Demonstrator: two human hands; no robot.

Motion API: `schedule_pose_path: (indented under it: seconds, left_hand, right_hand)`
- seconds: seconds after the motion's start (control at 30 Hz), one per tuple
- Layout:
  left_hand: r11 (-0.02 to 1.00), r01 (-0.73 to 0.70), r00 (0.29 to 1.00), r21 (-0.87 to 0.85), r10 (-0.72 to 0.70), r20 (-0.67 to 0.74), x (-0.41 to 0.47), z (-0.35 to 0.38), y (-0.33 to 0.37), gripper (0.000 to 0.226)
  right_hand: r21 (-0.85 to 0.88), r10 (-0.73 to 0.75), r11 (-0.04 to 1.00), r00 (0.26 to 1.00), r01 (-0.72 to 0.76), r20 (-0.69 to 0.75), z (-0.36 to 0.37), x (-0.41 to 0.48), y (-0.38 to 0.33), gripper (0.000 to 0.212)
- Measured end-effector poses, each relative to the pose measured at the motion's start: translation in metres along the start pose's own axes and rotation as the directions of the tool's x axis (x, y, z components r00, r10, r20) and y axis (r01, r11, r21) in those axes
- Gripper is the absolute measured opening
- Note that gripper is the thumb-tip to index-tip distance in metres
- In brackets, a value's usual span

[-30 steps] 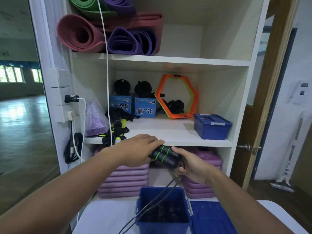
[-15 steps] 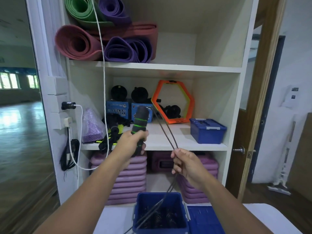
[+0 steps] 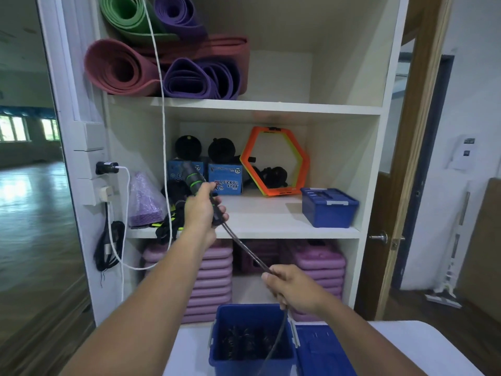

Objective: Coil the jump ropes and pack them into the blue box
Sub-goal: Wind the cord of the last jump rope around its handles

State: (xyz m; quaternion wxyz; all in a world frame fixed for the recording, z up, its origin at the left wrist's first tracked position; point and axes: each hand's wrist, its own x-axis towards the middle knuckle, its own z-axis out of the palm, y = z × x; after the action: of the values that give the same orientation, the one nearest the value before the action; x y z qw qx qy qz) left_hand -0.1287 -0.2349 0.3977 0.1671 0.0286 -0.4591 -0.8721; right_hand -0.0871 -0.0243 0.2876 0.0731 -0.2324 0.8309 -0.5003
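Now, shelf (image 3: 271,226) beyond left hand (image 3: 202,213), blue box (image 3: 244,308) beneath right hand (image 3: 291,287); left grips black green-ringed handles (image 3: 193,177), right clasps taut rope (image 3: 244,246).

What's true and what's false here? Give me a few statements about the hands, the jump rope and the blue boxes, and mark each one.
1. The left hand grips the jump rope handles. True.
2. The right hand holds nothing. False: it grips the cord.
3. The blue box on the table is open, with its lid lying beside it. True.
4. The cord hangs down outside the blue box. False: it runs down into it.
5. The shelf box stands open. False: its lid is on.
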Motion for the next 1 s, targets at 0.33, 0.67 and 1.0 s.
schedule_pose_path:
  seconds: [0.33,0.67,1.0]
  left_hand:
    - [-0.238,-0.508,0.852,0.828,-0.283,0.441,-0.019,-0.047,-0.012,0.067]
    - [-0.279,-0.812,0.581,0.512,-0.459,0.672,-0.077,-0.037,0.002,0.046]
    - [0.031,-0.779,0.593,0.626,-0.287,0.752,-0.062,-0.040,0.010,0.055]
  right_hand:
    - [-0.495,-0.183,0.860,0.980,0.123,-0.074,-0.044,0.006,-0.045,0.010]
    - [-0.362,-0.301,0.907,0.932,0.215,-0.202,-0.055,0.017,-0.057,0.009]
    - [0.455,-0.141,0.880,0.990,0.137,-0.027,-0.026,0.010,-0.022,0.037]
